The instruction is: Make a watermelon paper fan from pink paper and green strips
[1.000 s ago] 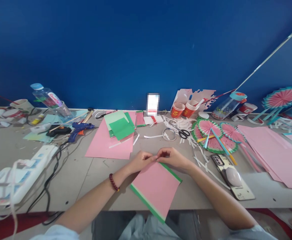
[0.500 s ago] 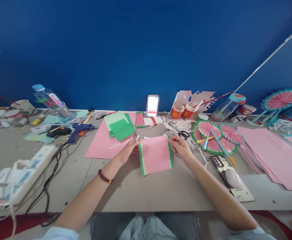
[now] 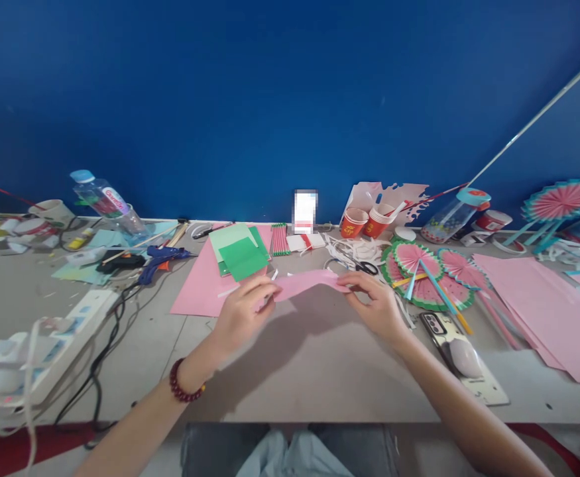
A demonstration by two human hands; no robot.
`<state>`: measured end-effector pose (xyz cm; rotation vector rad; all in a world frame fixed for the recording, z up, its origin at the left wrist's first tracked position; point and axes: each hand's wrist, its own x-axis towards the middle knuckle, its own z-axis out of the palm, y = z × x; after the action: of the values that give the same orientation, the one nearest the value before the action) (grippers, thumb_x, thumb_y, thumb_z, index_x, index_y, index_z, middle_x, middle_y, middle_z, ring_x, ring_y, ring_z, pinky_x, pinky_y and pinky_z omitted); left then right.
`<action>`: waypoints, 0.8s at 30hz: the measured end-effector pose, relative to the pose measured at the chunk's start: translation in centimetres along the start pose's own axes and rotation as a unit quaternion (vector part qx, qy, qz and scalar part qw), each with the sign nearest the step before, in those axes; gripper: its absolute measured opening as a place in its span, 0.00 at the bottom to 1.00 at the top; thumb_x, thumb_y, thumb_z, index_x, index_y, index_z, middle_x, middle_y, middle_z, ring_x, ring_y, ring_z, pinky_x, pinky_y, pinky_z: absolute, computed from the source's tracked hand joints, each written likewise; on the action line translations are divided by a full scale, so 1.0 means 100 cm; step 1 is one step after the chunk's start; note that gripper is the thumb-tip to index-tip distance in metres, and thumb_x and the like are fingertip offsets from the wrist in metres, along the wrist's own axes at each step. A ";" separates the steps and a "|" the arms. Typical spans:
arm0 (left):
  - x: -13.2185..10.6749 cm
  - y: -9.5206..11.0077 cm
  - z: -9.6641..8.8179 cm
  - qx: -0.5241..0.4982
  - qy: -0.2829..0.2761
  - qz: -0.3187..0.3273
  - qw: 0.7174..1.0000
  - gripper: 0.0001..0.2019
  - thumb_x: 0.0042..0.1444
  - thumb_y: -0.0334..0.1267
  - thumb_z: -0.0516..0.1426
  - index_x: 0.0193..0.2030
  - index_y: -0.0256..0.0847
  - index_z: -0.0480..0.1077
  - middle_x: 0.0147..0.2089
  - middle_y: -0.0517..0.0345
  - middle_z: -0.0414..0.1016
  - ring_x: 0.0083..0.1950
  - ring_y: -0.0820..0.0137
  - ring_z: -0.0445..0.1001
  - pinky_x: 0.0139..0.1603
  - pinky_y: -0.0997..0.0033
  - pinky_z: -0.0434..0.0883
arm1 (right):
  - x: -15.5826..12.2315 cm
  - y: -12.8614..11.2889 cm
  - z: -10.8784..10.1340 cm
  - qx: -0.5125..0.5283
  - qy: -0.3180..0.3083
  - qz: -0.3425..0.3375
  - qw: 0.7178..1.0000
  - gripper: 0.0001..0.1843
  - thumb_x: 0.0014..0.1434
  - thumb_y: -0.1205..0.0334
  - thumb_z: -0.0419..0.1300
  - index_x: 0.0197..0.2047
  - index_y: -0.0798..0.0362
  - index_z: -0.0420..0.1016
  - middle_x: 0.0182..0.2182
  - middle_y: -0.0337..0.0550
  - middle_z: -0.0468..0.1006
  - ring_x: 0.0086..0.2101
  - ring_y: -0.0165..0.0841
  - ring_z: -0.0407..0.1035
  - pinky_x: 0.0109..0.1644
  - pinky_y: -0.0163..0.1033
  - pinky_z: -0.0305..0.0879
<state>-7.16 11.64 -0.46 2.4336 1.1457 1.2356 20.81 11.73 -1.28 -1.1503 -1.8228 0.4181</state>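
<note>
A sheet of pink paper is held up off the table, seen nearly edge-on and slightly bowed. My left hand, with a dark red bead bracelet on its wrist, pinches the sheet's left end. At the opposite end, my right hand pinches it between thumb and fingers. The green side strips are not visible at this angle. Behind my left hand, green paper sheets lie on a larger pink sheet. Beyond my right hand are scissors among white paper strips.
Pleated watermelon paper fans and a phone with a mouse on it lie right. Red paper cups stand at the back. Left are a blue glue gun, a power strip and black cables.
Both hands have raised the pink paper and tilted it from face-on to nearly edge-on. Its near edge has swung up, and its green side strips no longer show.
</note>
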 end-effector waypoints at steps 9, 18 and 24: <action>-0.061 -0.017 0.026 0.194 -0.133 0.149 0.960 0.08 0.61 0.29 0.50 0.41 0.37 0.70 0.43 0.50 0.76 0.43 0.65 0.75 0.40 0.67 0.72 | -0.065 0.021 0.017 -0.173 -0.170 -0.064 0.968 0.14 0.60 0.69 0.53 0.45 0.49 0.75 0.48 0.45 0.78 0.46 0.35 0.75 0.49 0.41 0.73; -0.052 -0.011 0.039 0.210 -0.219 0.185 0.935 0.13 0.61 0.24 0.47 0.49 0.36 0.67 0.46 0.49 0.73 0.47 0.65 0.71 0.46 0.64 0.70 | -0.064 0.031 0.023 -0.269 -0.171 -0.158 0.934 0.13 0.63 0.67 0.53 0.45 0.52 0.78 0.45 0.48 0.80 0.46 0.39 0.74 0.49 0.46 0.72; -0.039 -0.020 0.048 0.251 -0.254 0.183 0.916 0.08 0.60 0.24 0.50 0.42 0.35 0.68 0.39 0.51 0.71 0.41 0.65 0.71 0.39 0.65 0.68 | -0.049 0.040 0.024 -0.252 -0.175 -0.144 0.941 0.13 0.64 0.65 0.52 0.43 0.51 0.78 0.41 0.49 0.79 0.43 0.37 0.72 0.46 0.43 0.72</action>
<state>-6.04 11.04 -6.88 3.1885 0.9580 0.3114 21.69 10.09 -7.79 -1.1640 -2.4644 -0.0306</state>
